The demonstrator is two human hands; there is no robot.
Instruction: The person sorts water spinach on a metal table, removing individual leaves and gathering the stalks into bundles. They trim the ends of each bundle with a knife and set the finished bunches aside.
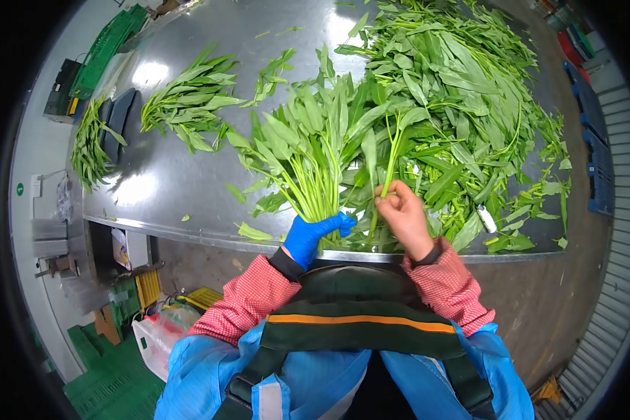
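My left hand (pixel 316 236), in a blue glove, is wrapped round the stems of a bunch of leafy greens (pixel 315 178), whose leaves fan upward over the table. Bare and close beside it, my right hand (pixel 402 215) pinches a few green stems (pixel 393 157) between thumb and fingers, held upright. Behind and to the right of that hand spreads a large heap of the same long-leaved greens (pixel 462 91). Loose leaves lie around both hands near the front edge.
The metal table (pixel 189 189) carries a smaller bunch (pixel 192 101) at left and another bunch (pixel 89 150) by a dark scale-like object (pixel 119 119) at its left edge. A small white cylinder (pixel 486 219) lies at right. Green crates (pixel 112 378) stand on the floor; blue pallets (pixel 598 168) lean at right.
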